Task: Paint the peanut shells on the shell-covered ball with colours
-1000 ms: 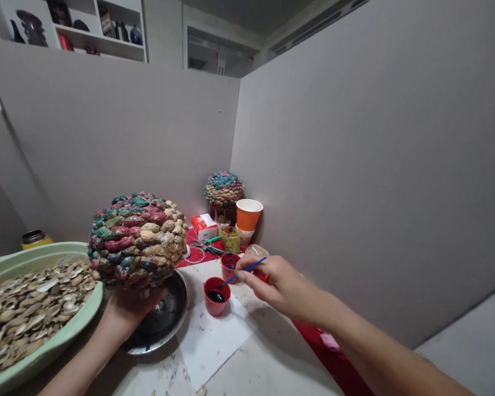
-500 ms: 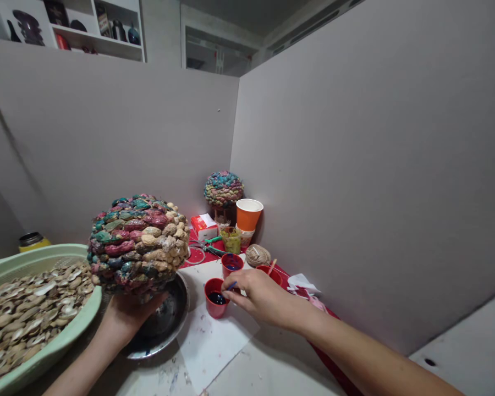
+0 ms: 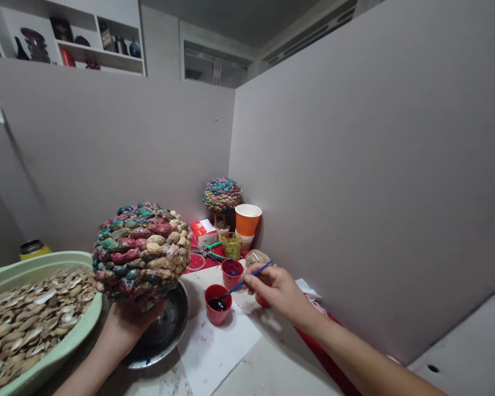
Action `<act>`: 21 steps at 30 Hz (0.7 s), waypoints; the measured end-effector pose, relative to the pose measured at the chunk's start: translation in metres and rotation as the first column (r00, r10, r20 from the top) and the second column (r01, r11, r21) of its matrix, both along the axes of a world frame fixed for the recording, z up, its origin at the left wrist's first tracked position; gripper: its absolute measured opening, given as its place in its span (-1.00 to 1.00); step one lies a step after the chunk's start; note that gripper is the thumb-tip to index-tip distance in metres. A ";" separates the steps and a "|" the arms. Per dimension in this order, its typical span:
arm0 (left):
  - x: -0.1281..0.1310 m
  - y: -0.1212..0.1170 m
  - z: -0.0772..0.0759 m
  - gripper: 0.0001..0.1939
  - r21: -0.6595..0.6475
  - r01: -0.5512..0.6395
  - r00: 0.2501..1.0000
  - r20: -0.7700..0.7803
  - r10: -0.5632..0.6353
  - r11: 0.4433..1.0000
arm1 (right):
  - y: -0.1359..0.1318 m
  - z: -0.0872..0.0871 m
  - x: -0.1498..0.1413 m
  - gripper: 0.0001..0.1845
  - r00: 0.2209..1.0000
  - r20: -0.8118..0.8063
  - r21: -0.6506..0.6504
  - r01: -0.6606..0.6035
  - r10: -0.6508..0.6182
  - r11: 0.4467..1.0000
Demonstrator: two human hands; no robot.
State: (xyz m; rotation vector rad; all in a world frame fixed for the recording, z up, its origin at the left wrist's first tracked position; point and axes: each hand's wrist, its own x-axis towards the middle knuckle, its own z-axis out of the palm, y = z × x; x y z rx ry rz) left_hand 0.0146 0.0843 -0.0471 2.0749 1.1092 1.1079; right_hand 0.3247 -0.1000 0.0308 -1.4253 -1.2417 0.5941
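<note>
My left hand (image 3: 127, 324) grips from below a ball covered in nut shells (image 3: 142, 252), partly painted teal, pink and blue, and holds it above a dark metal dish (image 3: 170, 325). My right hand (image 3: 274, 289) pinches a thin blue paintbrush (image 3: 247, 280). The brush tip dips into a small red cup of dark paint (image 3: 218, 303). A second red cup with blue paint (image 3: 232, 273) stands just behind it. Both cups rest by a white paper sheet (image 3: 218, 352).
A pale green basin full of shells (image 3: 33, 313) fills the left. At the back corner stand a smaller painted shell ball (image 3: 222, 194), an orange paper cup (image 3: 247, 220), a red-white box (image 3: 203, 231), a twine ball (image 3: 256, 257) and scissors (image 3: 208, 254). Grey partition walls (image 3: 355, 165) enclose the desk.
My right hand lowered to the near red cup, then drew back right with the brush slanted, its tip in the dark paint. The shell ball stays held in my left hand.
</note>
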 end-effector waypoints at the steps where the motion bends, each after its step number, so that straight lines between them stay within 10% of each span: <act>1: 0.000 0.001 0.000 -0.60 -0.047 0.011 1.000 0.021 -0.010 0.999 | 0.000 -0.002 0.002 -0.49 0.998 -0.062 0.000 0.024 -0.024 1.000; 10: 0.003 -0.010 0.005 -0.54 0.034 0.022 0.998 -0.057 -0.020 0.999 | -0.010 0.004 0.004 -0.42 0.862 -0.502 0.059 0.114 -0.070 0.992; 21: 0.002 -0.010 0.005 -0.53 0.060 0.001 0.998 -0.058 0.003 0.998 | 0.000 0.099 -0.055 -0.60 0.880 -0.434 0.508 0.061 0.194 0.859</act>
